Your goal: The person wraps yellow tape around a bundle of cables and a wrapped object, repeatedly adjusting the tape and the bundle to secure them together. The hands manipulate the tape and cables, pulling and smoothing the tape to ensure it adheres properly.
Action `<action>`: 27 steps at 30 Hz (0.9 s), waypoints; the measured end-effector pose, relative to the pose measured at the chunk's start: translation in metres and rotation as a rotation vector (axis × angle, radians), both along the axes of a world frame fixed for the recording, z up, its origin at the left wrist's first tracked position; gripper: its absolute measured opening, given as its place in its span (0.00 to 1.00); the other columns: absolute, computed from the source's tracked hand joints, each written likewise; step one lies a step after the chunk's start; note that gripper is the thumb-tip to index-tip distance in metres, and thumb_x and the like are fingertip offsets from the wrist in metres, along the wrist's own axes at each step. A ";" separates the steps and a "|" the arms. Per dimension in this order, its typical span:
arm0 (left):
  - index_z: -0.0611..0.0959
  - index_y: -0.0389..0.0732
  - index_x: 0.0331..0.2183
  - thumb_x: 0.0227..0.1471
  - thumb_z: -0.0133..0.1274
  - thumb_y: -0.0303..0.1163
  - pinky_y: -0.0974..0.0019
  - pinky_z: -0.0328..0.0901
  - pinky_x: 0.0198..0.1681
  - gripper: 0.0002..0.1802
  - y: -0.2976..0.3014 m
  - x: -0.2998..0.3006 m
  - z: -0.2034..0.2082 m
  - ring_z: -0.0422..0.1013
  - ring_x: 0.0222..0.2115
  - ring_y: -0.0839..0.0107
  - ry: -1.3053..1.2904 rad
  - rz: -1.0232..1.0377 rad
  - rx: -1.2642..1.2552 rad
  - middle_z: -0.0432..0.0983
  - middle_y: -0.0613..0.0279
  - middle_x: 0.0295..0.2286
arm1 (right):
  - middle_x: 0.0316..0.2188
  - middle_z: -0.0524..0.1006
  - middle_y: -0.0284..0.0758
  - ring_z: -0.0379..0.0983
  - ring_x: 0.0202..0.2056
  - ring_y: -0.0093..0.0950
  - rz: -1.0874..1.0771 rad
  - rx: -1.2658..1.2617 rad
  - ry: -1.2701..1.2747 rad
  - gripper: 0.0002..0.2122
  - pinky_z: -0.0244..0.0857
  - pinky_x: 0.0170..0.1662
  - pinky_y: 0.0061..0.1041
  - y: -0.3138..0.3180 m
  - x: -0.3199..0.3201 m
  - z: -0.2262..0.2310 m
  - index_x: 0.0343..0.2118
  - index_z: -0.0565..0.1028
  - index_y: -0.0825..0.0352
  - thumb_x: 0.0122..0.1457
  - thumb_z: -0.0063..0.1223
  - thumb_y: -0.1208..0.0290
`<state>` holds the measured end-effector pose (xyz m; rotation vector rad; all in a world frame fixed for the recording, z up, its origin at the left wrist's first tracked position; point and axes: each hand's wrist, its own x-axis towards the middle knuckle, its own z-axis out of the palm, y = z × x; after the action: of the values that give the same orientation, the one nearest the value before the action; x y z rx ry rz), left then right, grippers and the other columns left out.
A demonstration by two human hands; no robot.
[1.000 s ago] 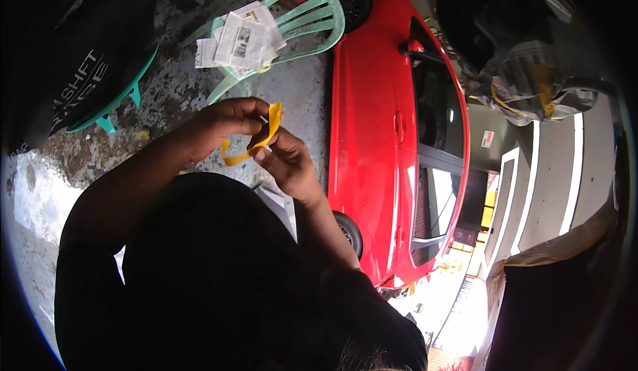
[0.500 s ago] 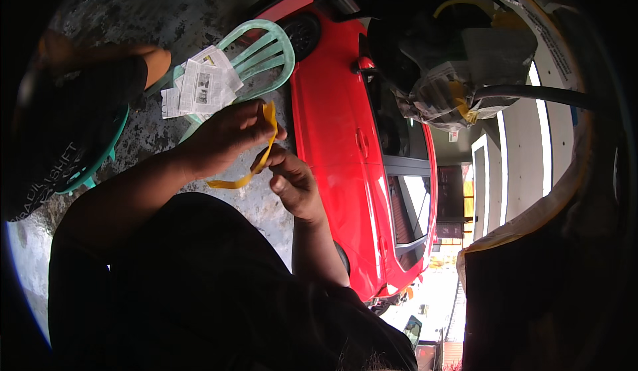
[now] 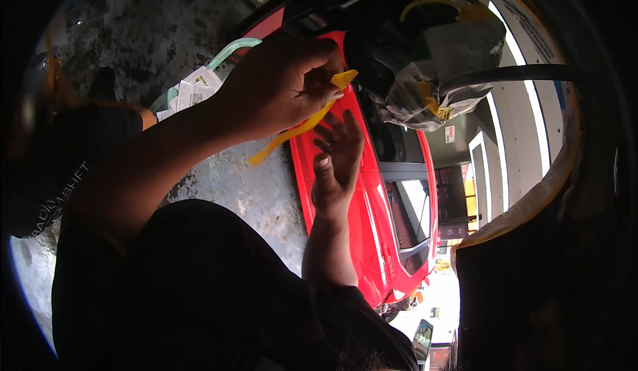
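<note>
My left hand (image 3: 279, 85) is closed around a long, thin yellow plastic strip (image 3: 299, 128), pinching it near its upper end while the rest slants down to the left. My right hand (image 3: 335, 161) hovers just below the strip with its fingers spread, holding nothing; its fingertips are close to the strip but apart from it. Both hands are raised in front of a red car (image 3: 372, 238). My dark clothing fills the lower part of the view.
A green plastic chair (image 3: 232, 48) carries white paper packets (image 3: 189, 92) behind my left arm. A grey wrapped bundle with yellow pieces (image 3: 425, 78) hangs at the upper right. Another person in a dark shirt (image 3: 60, 165) is at the left, over mottled concrete floor (image 3: 246, 191).
My right hand has let go of the yellow strip and opened. My left hand has lifted the strip up and to the right, nearer the camera. The view has swung.
</note>
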<state>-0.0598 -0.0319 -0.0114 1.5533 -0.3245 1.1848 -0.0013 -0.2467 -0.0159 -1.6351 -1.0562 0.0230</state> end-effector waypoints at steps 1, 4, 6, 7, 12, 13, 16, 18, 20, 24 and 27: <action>0.80 0.39 0.33 0.54 0.67 0.26 0.67 0.71 0.36 0.10 0.001 -0.001 0.003 0.77 0.27 0.75 0.008 0.024 0.048 0.78 0.65 0.25 | 0.62 0.67 0.44 0.65 0.61 0.34 0.058 0.068 0.046 0.43 0.59 0.63 0.35 0.011 0.002 -0.006 0.70 0.55 0.70 0.60 0.68 0.56; 0.80 0.40 0.33 0.52 0.68 0.26 0.68 0.70 0.34 0.10 -0.002 -0.006 0.000 0.77 0.25 0.72 0.021 0.111 0.164 0.78 0.65 0.24 | 0.60 0.70 0.43 0.67 0.60 0.32 0.151 0.136 0.150 0.35 0.60 0.62 0.32 0.029 0.002 -0.017 0.68 0.59 0.70 0.63 0.65 0.62; 0.79 0.41 0.32 0.51 0.68 0.26 0.66 0.70 0.30 0.11 -0.004 -0.007 -0.008 0.77 0.25 0.68 0.004 0.091 0.175 0.79 0.63 0.25 | 0.55 0.74 0.41 0.70 0.57 0.29 0.125 0.084 0.182 0.26 0.61 0.60 0.29 0.032 0.003 -0.021 0.63 0.65 0.71 0.66 0.62 0.67; 0.79 0.40 0.31 0.51 0.68 0.26 0.65 0.71 0.31 0.11 -0.005 -0.010 -0.010 0.79 0.26 0.65 0.020 0.074 0.148 0.79 0.62 0.25 | 0.52 0.76 0.40 0.72 0.54 0.27 0.082 0.032 0.185 0.21 0.62 0.58 0.27 0.028 0.004 -0.025 0.59 0.69 0.71 0.68 0.59 0.69; 0.78 0.41 0.33 0.51 0.67 0.25 0.64 0.71 0.29 0.12 0.008 -0.012 -0.014 0.80 0.25 0.68 -0.032 0.094 0.003 0.79 0.63 0.25 | 0.41 0.81 0.32 0.75 0.44 0.20 0.041 -0.018 0.276 0.09 0.65 0.53 0.24 0.027 0.007 -0.038 0.49 0.75 0.71 0.71 0.54 0.72; 0.79 0.42 0.34 0.51 0.67 0.25 0.65 0.69 0.28 0.12 0.015 -0.010 -0.013 0.78 0.23 0.70 -0.037 0.153 0.047 0.79 0.64 0.24 | 0.44 0.80 0.35 0.75 0.47 0.24 0.021 -0.082 0.321 0.10 0.66 0.55 0.27 0.022 0.011 -0.041 0.50 0.75 0.72 0.70 0.55 0.74; 0.78 0.42 0.35 0.52 0.66 0.24 0.64 0.68 0.29 0.11 0.024 -0.009 -0.010 0.77 0.23 0.70 -0.005 0.145 0.025 0.79 0.65 0.23 | 0.48 0.78 0.39 0.75 0.50 0.29 0.033 -0.212 0.170 0.13 0.66 0.57 0.31 0.012 0.010 -0.031 0.52 0.75 0.74 0.67 0.58 0.76; 0.78 0.41 0.36 0.52 0.65 0.22 0.65 0.70 0.32 0.11 0.025 -0.005 -0.008 0.78 0.26 0.68 -0.051 0.155 0.018 0.79 0.63 0.25 | 0.49 0.77 0.42 0.76 0.50 0.34 0.048 -0.167 -0.077 0.19 0.68 0.56 0.33 -0.006 0.019 -0.010 0.54 0.75 0.75 0.61 0.62 0.77; 0.77 0.41 0.38 0.53 0.64 0.22 0.66 0.71 0.33 0.13 0.026 -0.002 -0.008 0.79 0.29 0.67 -0.095 0.185 0.017 0.79 0.60 0.28 | 0.44 0.80 0.40 0.77 0.44 0.30 -0.042 0.003 -0.124 0.18 0.70 0.47 0.27 -0.030 0.025 0.021 0.51 0.77 0.75 0.62 0.64 0.69; 0.71 0.42 0.59 0.55 0.61 0.19 0.65 0.73 0.45 0.31 0.018 0.011 0.002 0.76 0.35 0.74 -0.008 -0.012 -0.056 0.76 0.62 0.33 | 0.33 0.76 0.36 0.66 0.29 0.23 -0.234 0.348 -0.522 0.12 0.64 0.36 0.24 -0.033 0.022 0.104 0.40 0.74 0.70 0.68 0.54 0.64; 0.52 0.48 0.73 0.55 0.59 0.18 0.66 0.73 0.44 0.52 0.014 0.016 0.030 0.73 0.31 0.76 0.034 -0.183 -0.013 0.72 0.64 0.29 | 0.35 0.75 0.37 0.67 0.33 0.25 -0.140 0.368 -0.739 0.14 0.66 0.40 0.27 -0.038 0.029 0.157 0.47 0.74 0.72 0.68 0.54 0.65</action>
<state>-0.0440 -0.0176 0.0186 1.4968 -0.4264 1.0156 0.0278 -0.2846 0.1416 -1.3867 -1.3828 -0.8752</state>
